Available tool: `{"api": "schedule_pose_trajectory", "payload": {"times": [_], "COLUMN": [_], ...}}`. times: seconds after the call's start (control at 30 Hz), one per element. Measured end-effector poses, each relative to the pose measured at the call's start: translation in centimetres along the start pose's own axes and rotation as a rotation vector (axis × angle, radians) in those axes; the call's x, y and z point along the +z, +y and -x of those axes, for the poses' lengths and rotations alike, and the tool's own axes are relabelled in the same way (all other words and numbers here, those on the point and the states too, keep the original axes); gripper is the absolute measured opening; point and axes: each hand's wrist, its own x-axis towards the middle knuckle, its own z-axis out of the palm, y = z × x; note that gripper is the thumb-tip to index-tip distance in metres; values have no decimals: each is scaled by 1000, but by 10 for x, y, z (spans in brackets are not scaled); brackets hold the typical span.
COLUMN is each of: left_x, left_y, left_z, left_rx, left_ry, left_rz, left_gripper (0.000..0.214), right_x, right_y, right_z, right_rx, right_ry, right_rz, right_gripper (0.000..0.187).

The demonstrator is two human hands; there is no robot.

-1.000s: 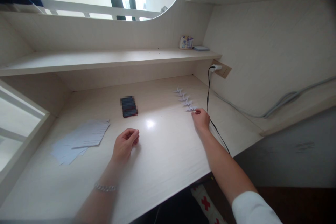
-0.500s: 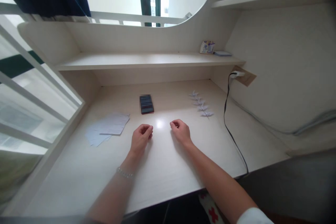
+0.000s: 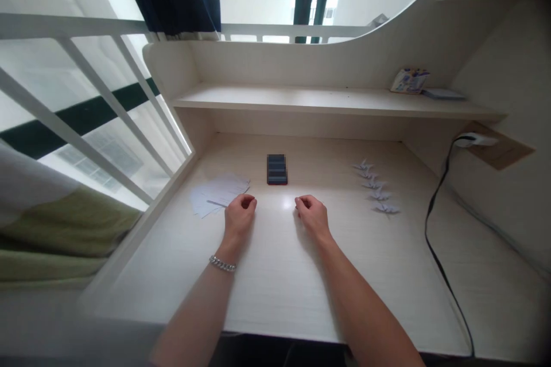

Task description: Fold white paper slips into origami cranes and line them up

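My left hand (image 3: pixel 239 213) rests on the pale wooden desk (image 3: pixel 275 292) with its fingers curled in and nothing seen inside them. My right hand (image 3: pixel 312 215) lies a little to the right of it, fingers curled the same way, also holding nothing I can see. A dark phone (image 3: pixel 276 169) lies flat just beyond both hands. A loose stack of pale paper sheets (image 3: pixel 217 194) sits left of my left hand. A row of several small folded paper cranes (image 3: pixel 375 188) stands to the right of my right hand.
A black cable (image 3: pixel 437 229) runs from a wall plug (image 3: pixel 473 140) down across the desk's right side. A small printed pack (image 3: pixel 409 81) and a flat item sit on the shelf above. White railing bars (image 3: pixel 103 97) and bedding lie at left.
My right hand drew back from the nearest paper crane to the desk's middle beside my left hand. The camera turned left, bringing the railing and bedding into view.
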Motion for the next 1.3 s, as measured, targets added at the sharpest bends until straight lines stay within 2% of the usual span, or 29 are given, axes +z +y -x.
{"api": "schedule_pose_trajectory", "payload": {"times": [0.1, 0.3, 0.43, 0.57, 0.67, 0.8, 0.87, 0.93, 1.0, 1.1, 1.23, 1.3], "left_x": [-17, -47, -55, -55, -55, -57, -59, -62, -63, -56, -32, -18], "left_y": [-7, -25, -33, -37, -38, -37, -35, -32, -26, -16, 0, 7], "left_z": [-13, -44, -58, -64, -65, -63, -61, -58, -51, -36, -14, -6], "left_rx": [-12, -114, -204, -231, -249, -204, -204, -223, -238, -259, -311, -338], "left_ry": [54, 171, 161, 123, 155, 206, 199, 171, 102, -72, -298, -381], "left_rz": [-235, -432, -684, -720, -652, -319, -186, -114, -2, 202, 413, 479], "left_gripper": [26, 39, 55, 55, 53, 36, 25, 25, 30, 37, 38, 36], "right_x": [0, 0, 0, 0, 0, 0, 0, -1, -1, 0, 2, 2], "right_y": [3, 7, 6, 4, 3, 3, 3, 2, 1, -3, -10, -12], "right_z": [0, -1, -2, -2, -2, -2, -2, -1, -1, 2, 5, 4], "right_rx": [-41, -48, -41, -37, -34, -29, -22, -15, -11, 4, 109, 161], "right_ry": [-23, -45, -52, -54, -54, -57, -55, -58, -65, -130, -289, -315], "right_rz": [44, 84, 95, 111, 112, 110, 115, 117, 115, 23, -317, -415], "right_gripper": [34, 37, 35, 33, 33, 33, 32, 31, 30, 32, 41, 43]}}
